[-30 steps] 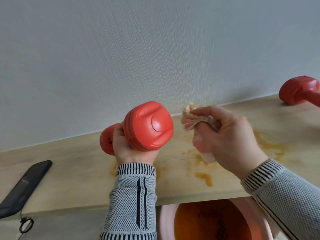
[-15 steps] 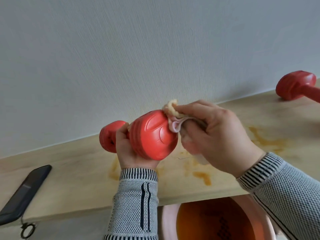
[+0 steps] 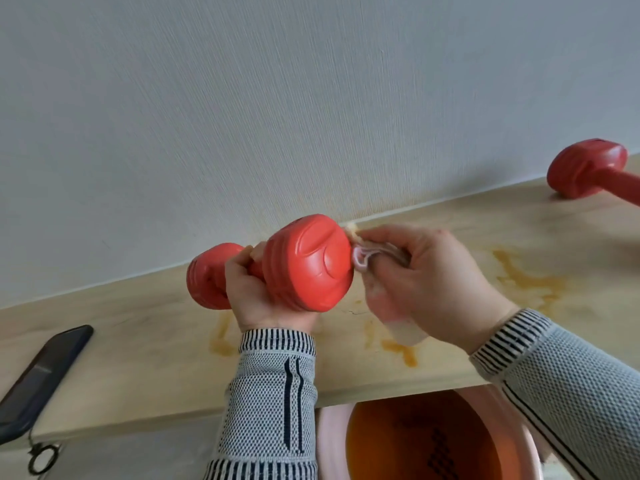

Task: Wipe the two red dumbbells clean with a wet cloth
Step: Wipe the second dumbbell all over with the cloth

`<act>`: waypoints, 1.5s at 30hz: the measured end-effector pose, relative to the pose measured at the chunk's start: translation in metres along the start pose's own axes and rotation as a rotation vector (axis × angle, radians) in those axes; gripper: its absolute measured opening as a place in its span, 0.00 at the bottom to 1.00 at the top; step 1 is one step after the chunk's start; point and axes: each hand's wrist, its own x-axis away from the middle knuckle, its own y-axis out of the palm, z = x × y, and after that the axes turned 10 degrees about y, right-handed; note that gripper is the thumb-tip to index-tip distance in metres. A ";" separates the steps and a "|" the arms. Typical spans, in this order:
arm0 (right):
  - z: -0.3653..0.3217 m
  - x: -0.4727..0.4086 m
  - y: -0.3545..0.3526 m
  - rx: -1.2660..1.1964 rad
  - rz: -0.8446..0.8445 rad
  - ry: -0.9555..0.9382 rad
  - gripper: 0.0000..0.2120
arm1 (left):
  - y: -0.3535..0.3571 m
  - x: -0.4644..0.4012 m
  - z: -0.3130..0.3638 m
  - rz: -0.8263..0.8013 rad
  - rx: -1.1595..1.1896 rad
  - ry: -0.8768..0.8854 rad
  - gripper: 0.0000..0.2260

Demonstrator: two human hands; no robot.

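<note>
One second back your hands were apart. Now your left hand (image 3: 258, 299) grips the held dumbbell (image 3: 277, 268) by its bar above the shelf (image 3: 138, 358); your right hand (image 3: 429, 285), bunching the wet cloth (image 3: 363, 259), presses its end. Wiping underway; second dumbbell (image 3: 588, 171) waits far right.

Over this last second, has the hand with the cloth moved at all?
Yes. The right hand has carried the cloth leftward over the stained wooden shelf until it touches the held dumbbell.

Red dumbbell (image 3: 308, 265), pale pink cloth (image 3: 367, 258), grey striped-cuff sleeve (image 3: 273, 386), orange-stained wooden shelf (image 3: 138, 358)
</note>
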 end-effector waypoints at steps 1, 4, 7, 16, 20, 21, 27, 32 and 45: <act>0.003 0.000 -0.002 -0.040 -0.033 0.050 0.08 | 0.003 0.000 -0.001 0.008 0.091 -0.010 0.10; 0.002 0.002 -0.007 -0.286 -0.141 0.150 0.06 | 0.014 0.014 0.001 -0.059 0.037 0.077 0.12; 0.004 0.002 -0.003 -0.445 -0.190 0.233 0.09 | 0.021 0.022 -0.001 -0.136 -0.159 0.161 0.07; 0.005 0.000 0.000 -0.543 -0.094 0.314 0.05 | 0.031 0.034 0.001 -0.361 -0.289 0.041 0.06; -0.001 0.003 -0.008 -0.509 -0.095 0.260 0.05 | 0.028 0.027 0.000 -0.261 -0.341 0.223 0.07; -0.005 0.004 -0.008 -0.484 -0.107 0.223 0.05 | 0.027 0.026 -0.001 -0.231 -0.359 0.281 0.08; -0.011 0.014 -0.003 -0.044 -0.110 -0.116 0.08 | 0.024 0.026 -0.003 -0.102 -0.416 0.451 0.09; -0.001 0.006 -0.002 -0.111 -0.109 0.157 0.03 | 0.020 0.029 -0.005 -0.093 -0.396 0.398 0.10; 0.007 0.007 -0.002 -0.425 -0.462 0.535 0.40 | 0.025 0.032 -0.001 -0.176 -0.363 0.450 0.11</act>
